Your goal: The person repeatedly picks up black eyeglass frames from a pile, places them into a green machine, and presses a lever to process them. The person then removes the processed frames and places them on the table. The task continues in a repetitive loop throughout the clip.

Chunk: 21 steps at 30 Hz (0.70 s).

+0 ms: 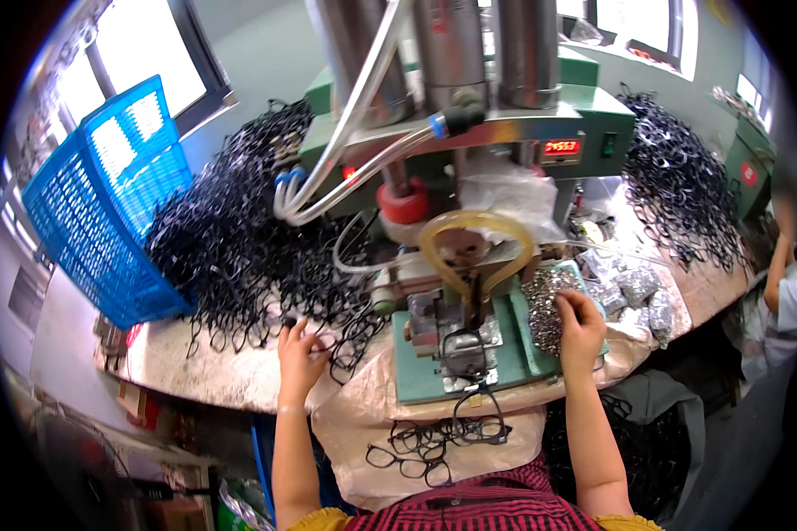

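The left hand sits at the near edge of a big heap of black glasses frames, fingers curled and pinching one frame at the edge of the pile. The right hand is over on the other side, fingers bent down into a little pile of shiny metal bits on the green base plate; can't really tell if it has actually grabbed any. Between the hands there's a small metal jig with a black frame sitting in it, right under the green press machine with its clear hoses. A few loose frames lie on the cloth near the person's lap. A blue plastic basket leans at the left, and a second black heap sits at the far right.
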Motion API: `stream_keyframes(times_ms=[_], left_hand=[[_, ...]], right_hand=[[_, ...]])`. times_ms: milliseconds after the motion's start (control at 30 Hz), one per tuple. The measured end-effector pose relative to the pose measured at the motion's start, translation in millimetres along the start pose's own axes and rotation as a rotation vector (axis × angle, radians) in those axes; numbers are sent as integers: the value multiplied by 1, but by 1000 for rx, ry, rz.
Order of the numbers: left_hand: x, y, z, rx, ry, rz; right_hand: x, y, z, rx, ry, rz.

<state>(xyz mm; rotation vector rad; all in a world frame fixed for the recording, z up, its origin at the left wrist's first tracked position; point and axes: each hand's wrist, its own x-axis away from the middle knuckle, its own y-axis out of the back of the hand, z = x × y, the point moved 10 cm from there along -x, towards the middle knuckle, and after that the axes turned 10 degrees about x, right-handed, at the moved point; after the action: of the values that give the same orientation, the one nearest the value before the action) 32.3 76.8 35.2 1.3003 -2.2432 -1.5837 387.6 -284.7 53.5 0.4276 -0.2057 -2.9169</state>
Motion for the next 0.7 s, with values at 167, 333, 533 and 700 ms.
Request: stream_keyframes(times_ms=[167,333,533,700], left_hand=[[27,44,1,1001,320,-297],[11,87,-95,908,-14,-258],[1,50,-137,650,-87,-224],[23,26,-82,825,239,-436]], right_hand=[[31,74,9,410,164,-69],[39,38,57,283,262,127],[31,-67,101,-47,313,310],[48,-73,93,-248,131,325]])
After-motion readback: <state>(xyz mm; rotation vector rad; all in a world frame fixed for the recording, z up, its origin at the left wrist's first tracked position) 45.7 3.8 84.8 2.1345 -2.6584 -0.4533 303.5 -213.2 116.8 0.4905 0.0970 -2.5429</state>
